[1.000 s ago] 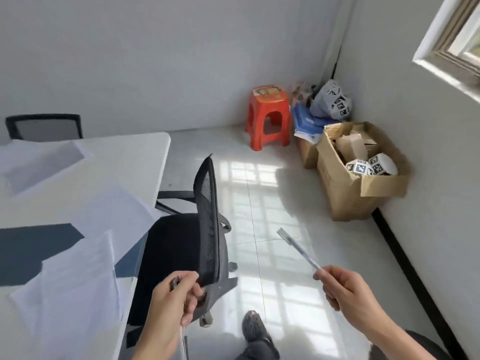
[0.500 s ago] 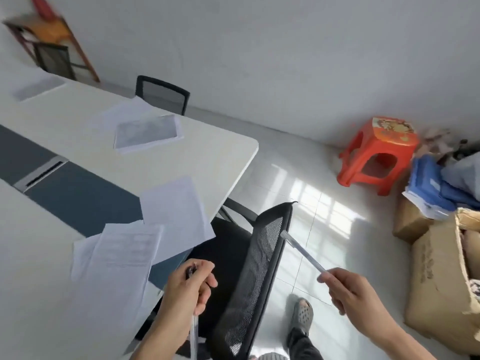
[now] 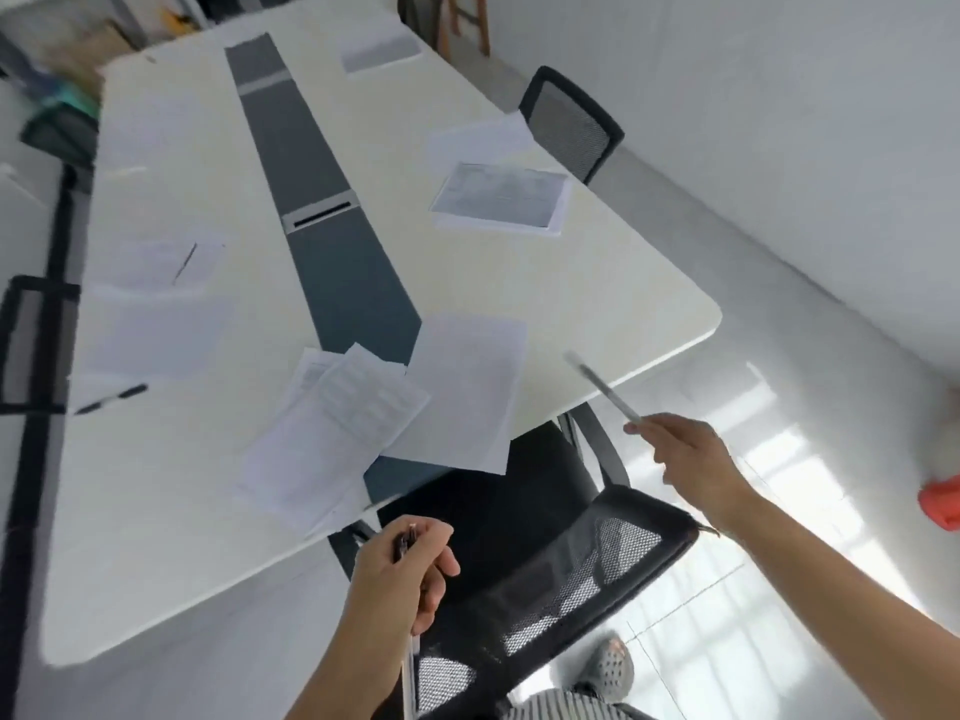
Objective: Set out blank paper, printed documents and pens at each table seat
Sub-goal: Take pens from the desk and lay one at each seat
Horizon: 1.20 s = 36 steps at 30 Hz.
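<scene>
My right hand pinches a clear pen that points up over the near right corner of the long white table. Lower down, my left hand is closed on a bundle of pens above the table's near end. A blank sheet and printed documents overlap at the near end seat. On the right side lie another printed document and a blank sheet. The left side holds papers with a thin pen and a dark pen.
A black mesh chair stands right below my hands at the table's end. A second mesh chair sits at the right side, another at the left edge. A red stool shows at far right. My foot is on the tiled floor.
My view has swung left from the room's corner onto the table. Both hands keep their pens, and the right hand's pen has moved from over the floor to the table's corner.
</scene>
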Motion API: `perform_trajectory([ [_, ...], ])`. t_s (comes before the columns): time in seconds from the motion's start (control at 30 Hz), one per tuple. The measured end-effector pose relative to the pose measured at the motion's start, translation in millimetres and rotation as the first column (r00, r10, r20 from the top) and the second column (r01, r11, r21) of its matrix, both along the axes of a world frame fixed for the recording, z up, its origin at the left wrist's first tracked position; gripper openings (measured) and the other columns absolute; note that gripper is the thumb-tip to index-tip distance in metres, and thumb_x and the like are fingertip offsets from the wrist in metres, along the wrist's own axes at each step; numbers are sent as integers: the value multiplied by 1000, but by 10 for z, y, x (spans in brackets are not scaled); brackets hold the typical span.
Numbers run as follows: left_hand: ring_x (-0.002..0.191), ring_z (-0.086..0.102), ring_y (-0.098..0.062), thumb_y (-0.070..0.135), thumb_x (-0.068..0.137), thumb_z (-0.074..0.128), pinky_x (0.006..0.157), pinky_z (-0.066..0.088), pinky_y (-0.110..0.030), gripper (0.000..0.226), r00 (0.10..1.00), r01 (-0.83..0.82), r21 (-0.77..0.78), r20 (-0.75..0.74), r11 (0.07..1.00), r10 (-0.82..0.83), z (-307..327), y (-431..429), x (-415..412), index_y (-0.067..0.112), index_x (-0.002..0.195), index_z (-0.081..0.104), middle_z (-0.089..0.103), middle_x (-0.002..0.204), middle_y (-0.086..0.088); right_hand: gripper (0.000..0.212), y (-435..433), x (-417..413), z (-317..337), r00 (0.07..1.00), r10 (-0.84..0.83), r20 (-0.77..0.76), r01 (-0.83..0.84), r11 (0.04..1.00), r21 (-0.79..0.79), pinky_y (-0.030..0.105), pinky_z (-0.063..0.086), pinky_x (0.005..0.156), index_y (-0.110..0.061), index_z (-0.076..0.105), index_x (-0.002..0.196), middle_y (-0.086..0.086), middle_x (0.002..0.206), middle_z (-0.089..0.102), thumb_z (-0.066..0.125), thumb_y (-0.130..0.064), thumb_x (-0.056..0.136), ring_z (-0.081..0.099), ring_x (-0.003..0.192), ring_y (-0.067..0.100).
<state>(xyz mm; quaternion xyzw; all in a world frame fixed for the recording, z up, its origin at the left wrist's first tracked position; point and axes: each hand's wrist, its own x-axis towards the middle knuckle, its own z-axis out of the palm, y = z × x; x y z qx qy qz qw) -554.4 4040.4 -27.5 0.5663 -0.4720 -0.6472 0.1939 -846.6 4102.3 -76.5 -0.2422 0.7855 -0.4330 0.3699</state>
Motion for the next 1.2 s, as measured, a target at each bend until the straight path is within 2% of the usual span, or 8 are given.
perform_trajectory([
  [0.13, 41, 37, -18, 16, 92, 60, 35, 27, -15, 31, 983, -176, -22, 39, 984, 177, 36, 38, 261, 12, 62, 66, 58, 63, -18, 38, -744, -257, -479, 999, 28, 27, -30, 998, 63, 33, 30, 58, 18, 59, 96, 10, 69, 41, 62, -19, 92, 34, 62, 23],
  [0.3, 41, 36, -21, 9, 92, 59, 36, 27, -14, 20, 944, -317, -38, 90, 948, 319, 30, 41, 523, 4, 74, 66, 61, 62, -18, 17, -1328, -291, -957, 999, 4, -38, 5, 971, 239, 30, 39, 59, -3, 73, 86, 9, 66, 54, 61, -14, 86, 48, 61, 25],
  [0.43, 39, 38, -18, 6, 93, 57, 36, 27, -14, 14, 924, -365, -27, 109, 931, 366, 39, -47, 688, -1, 83, 64, 62, 61, -13, 21, -1560, -142, -1161, 993, 30, -118, 13, 937, 349, 30, 36, 58, -13, 61, 64, 10, 61, 46, 54, -8, 84, 44, 65, 25],
  [0.6, 40, 39, -17, 6, 93, 56, 35, 27, -15, 15, 919, -370, -11, 147, 929, 367, -25, -292, 879, -1, 83, 64, 62, 60, -13, 31, -1754, -36, -1382, 987, 8, -160, 59, 909, 412, 35, 51, 83, -10, 72, 108, 16, 105, 71, 53, -4, 84, 63, 103, 37],
  [0.73, 41, 39, -18, 4, 98, 47, 36, 25, -16, 20, 940, -320, 28, 134, 947, 314, -110, -479, 887, 0, 87, 64, 62, 60, -13, 36, -1773, 1, -1398, 987, -9, -158, 77, 900, 429, 32, 53, 79, -15, 68, 114, 12, 110, 70, 56, -6, 81, 63, 106, 34],
  [0.83, 39, 37, -16, 5, 99, 43, 36, 24, -15, 22, 955, -290, 53, 78, 956, 286, -138, -622, 740, -3, 91, 61, 61, 58, -13, 35, -1620, -37, -1321, 992, -55, -114, 97, 908, 408, 39, 57, 86, -18, 70, 110, 9, 97, 74, 64, -16, 76, 69, 91, 31],
  [0.97, 41, 38, -19, 9, 101, 41, 38, 31, -21, 22, 970, -238, 71, -41, 969, 241, -117, -763, 326, -1, 92, 59, 54, 58, -15, 18, -1253, 20, -913, 997, -69, 40, 58, 970, 235, 29, 50, 56, -9, 70, 100, 8, 78, 70, 67, -11, 83, 59, 58, 19],
  [1.2, 57, 50, -24, 20, 102, 40, 63, 43, -34, 39, 982, -115, 20, -146, 993, 117, 3, -632, -792, 11, 72, 62, 62, 64, -13, 6, -118, -21, -89, 961, 179, 211, -188, 982, 23, 26, 47, 56, -13, 71, 92, 3, 71, 69, 67, -17, 89, 61, 63, 13],
])
